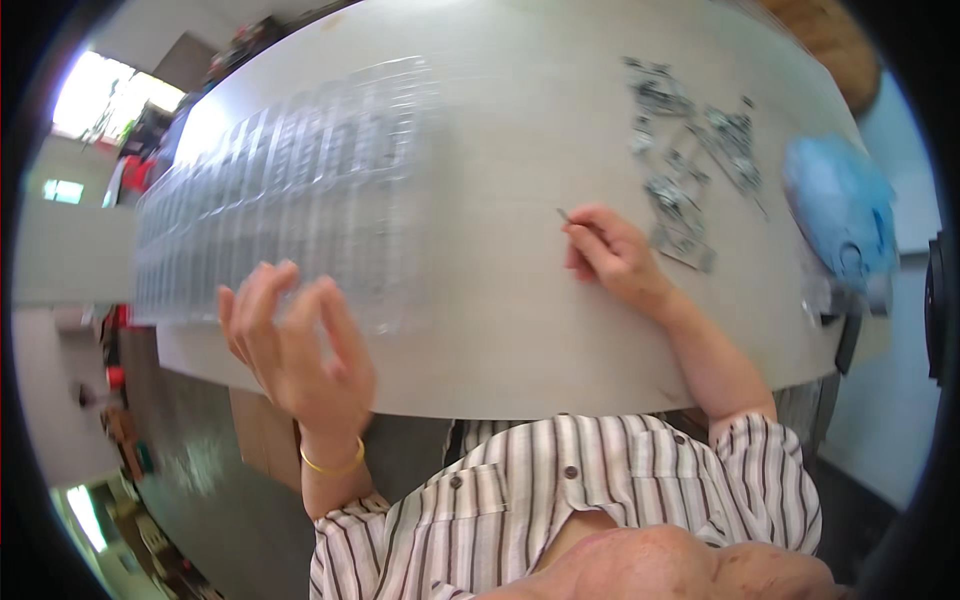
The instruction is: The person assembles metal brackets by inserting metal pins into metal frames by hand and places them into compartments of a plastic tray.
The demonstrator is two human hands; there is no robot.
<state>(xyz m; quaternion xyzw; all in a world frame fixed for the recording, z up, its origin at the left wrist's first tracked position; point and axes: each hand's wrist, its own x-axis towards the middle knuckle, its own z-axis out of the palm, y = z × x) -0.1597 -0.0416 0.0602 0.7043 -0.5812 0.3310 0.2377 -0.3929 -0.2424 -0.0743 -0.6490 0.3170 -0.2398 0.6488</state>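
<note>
While a clear, ribbed plastic tray (pixel 300 188) divided into narrow compartments covers the far left of a pale surface (pixel 500 300), a person's left hand (pixel 300 350), blurred, hovers at its near edge, fingers loosely curled and parted, seemingly holding nothing; whether it touches the tray cannot be told. A yellow band (pixel 335 463) circles that wrist, above the sleeve of a striped, buttoned shirt (pixel 570 460). Near the middle, the right hand (pixel 615 258) pinches a small, thin piece (pixel 564 215) between thumb and fingers, its tip pointing toward the tray. Just beyond that hand, small metallic parts (pixel 660 97) lie in loose clusters, too small to identify. At far right sits a blue plastic bag (pixel 840 200).
</note>
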